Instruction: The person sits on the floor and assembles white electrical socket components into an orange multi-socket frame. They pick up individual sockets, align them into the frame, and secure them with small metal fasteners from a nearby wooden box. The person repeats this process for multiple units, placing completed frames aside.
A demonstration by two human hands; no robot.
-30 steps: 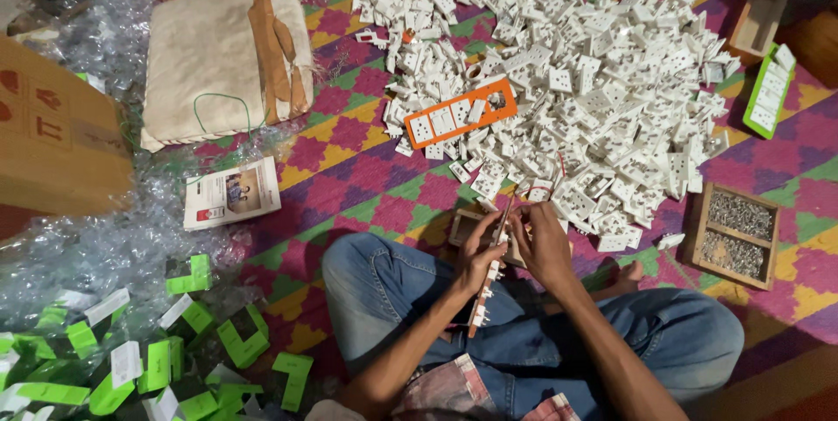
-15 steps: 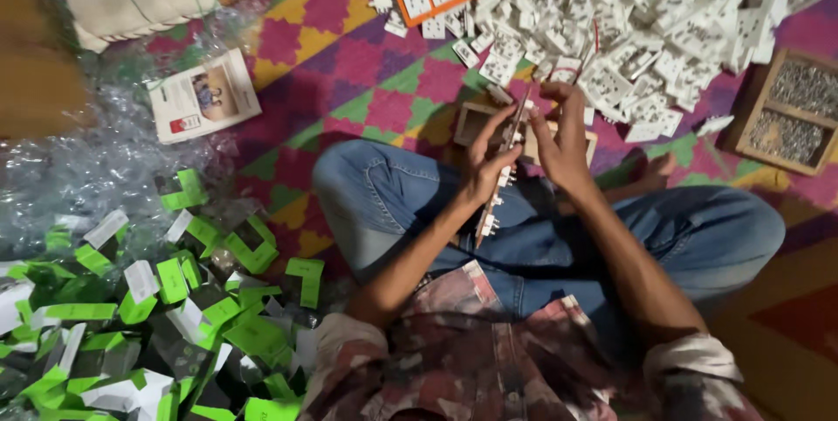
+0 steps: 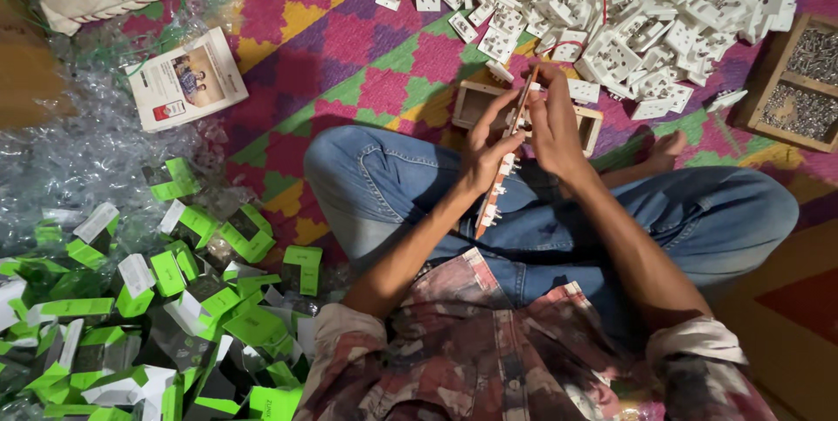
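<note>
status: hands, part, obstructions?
Left hand and right hand both grip the strip, edge-on over the lap. Socket pile beyond, apart. Nothing in the way.

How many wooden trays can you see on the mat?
2. One small wooden tray lies just beyond the hands, partly hidden behind them and the long socket strip. Another, a divided tray of small metal parts, sits at the right edge. The white pile could hide more.
</note>
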